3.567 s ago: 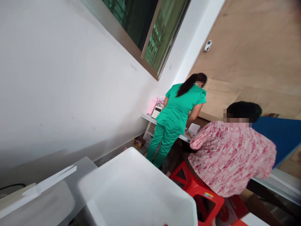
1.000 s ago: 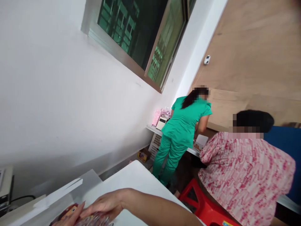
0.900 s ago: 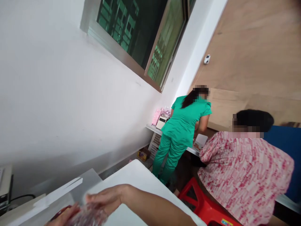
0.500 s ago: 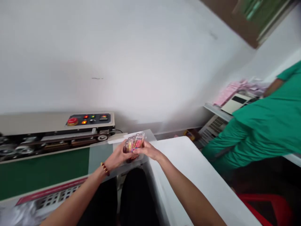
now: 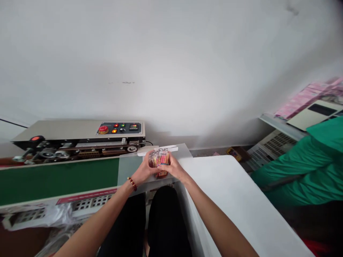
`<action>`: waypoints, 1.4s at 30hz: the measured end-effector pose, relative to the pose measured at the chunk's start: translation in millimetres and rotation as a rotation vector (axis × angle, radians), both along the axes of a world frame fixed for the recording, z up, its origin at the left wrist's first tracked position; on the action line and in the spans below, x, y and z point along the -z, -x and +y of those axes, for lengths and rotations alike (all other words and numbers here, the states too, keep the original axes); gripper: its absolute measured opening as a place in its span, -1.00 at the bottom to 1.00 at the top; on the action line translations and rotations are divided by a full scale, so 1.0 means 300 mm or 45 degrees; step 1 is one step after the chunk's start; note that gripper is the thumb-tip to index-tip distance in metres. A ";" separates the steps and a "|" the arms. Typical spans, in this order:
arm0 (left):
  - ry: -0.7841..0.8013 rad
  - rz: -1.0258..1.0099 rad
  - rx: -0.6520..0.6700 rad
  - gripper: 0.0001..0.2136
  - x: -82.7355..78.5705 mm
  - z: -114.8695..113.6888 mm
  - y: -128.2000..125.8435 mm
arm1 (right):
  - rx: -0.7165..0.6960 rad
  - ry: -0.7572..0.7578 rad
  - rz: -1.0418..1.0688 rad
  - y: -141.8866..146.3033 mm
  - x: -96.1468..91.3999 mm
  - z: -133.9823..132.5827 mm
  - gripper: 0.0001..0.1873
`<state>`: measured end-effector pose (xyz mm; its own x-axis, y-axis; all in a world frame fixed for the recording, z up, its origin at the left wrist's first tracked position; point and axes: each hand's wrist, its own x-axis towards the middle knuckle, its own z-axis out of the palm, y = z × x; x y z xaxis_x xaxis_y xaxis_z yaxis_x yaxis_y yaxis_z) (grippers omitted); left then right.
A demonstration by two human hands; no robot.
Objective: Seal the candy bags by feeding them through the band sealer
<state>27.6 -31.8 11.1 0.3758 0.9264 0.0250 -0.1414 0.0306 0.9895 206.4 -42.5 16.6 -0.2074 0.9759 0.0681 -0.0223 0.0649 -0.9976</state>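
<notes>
A beige machine (image 5: pixel 64 132) is fronted by a green belt (image 5: pixel 59 180). Above the pale plate (image 5: pixel 131 166) at its right end, by the curled fingers of the left hand (image 5: pixel 145 170) and right hand (image 5: pixel 174 168), a clear-wrapped bundle (image 5: pixel 163 158) is held between them; a beaded bracelet (image 5: pixel 132 183) is worn.

Forearms (image 5: pixel 207 201) angled inward, left hand (image 5: pixel 144 172) and right hand (image 5: pixel 175 168) facing each other, fingers (image 5: pixel 147 159) curled, thumbs (image 5: pixel 162 167) close together
</notes>
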 end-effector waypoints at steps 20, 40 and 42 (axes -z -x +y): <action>0.041 -0.135 -0.086 -0.38 0.022 -0.017 -0.004 | 0.064 -0.004 -0.129 -0.001 0.018 -0.008 -0.33; -0.232 1.064 -0.440 -0.25 0.073 0.063 -0.038 | 0.309 0.027 -1.400 -0.031 0.056 0.133 -0.42; -0.334 1.217 -0.481 -0.31 0.066 0.045 -0.035 | 0.303 0.033 -1.467 -0.032 0.053 0.132 -0.35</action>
<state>38.1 -18.3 -8.7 0.0340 0.9956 0.0874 0.7432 -0.0836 0.6638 216.0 -2.9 0.6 0.0541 0.9967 -0.0612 0.9038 -0.0750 -0.4214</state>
